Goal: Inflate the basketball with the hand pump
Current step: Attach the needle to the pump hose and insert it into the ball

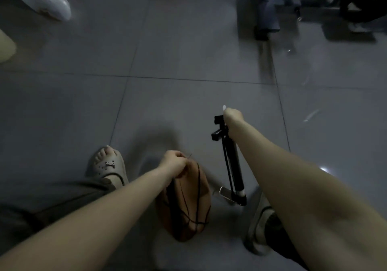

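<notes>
Low down, left hand [173, 162] grips the basketball [186, 206] top; right hand [233, 113] holds the pump [232, 162] beside it.

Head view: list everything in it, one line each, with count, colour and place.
basketball: 1, orange-brown with black seams, looks flat, on the floor between the feet
hand pump: 1, black, tilted, base on the floor right of the ball
floor: grey tiles, all around
plastic bag: 1, clear-white, top left
dark frame: black legs and bars, top right, blurred
beige thing: 1, left edge, cannot tell what
slippers: 2, grey-beige, on the feet either side of the ball
left hand: fingers curled at the ball's top edge
right hand: grips the pump's handle
</notes>
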A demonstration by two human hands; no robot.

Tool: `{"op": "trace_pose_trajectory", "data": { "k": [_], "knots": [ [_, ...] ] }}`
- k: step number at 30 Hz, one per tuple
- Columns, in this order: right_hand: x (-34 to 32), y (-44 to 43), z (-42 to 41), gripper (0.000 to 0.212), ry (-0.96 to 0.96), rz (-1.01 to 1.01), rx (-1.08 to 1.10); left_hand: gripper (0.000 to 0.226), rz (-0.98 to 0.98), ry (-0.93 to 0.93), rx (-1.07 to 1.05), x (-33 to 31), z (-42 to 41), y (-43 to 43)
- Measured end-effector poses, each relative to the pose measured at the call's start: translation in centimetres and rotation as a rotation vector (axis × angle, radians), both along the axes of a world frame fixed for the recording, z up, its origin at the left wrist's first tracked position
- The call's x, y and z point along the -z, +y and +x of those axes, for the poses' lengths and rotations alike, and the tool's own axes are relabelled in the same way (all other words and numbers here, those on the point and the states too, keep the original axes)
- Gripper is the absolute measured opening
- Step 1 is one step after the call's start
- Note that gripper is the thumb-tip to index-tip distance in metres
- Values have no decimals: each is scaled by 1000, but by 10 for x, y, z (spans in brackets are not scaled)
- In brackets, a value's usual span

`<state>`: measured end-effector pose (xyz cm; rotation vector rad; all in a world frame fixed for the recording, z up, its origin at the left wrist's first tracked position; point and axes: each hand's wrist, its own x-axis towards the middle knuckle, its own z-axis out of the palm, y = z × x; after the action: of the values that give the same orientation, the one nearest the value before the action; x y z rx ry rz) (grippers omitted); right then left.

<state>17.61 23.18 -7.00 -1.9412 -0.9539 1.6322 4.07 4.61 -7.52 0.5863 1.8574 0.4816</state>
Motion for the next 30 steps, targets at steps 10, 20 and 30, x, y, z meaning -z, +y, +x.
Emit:
{"op": "trace_pose_trajectory", "data": {
  "k": [10, 20, 30],
  "knots": [
    [154, -19, 34, 55, -21, 53, 42, 6, 0, 159, 47, 59, -10, -46],
    [152, -56, 62, 47, -329, -69, -45, 9, -35, 229, -22, 76, -14, -35],
    [86, -149, -19, 29, -4, 115, -523, 14, 111, 280, -116, 58, 4, -13]
  ]
}}
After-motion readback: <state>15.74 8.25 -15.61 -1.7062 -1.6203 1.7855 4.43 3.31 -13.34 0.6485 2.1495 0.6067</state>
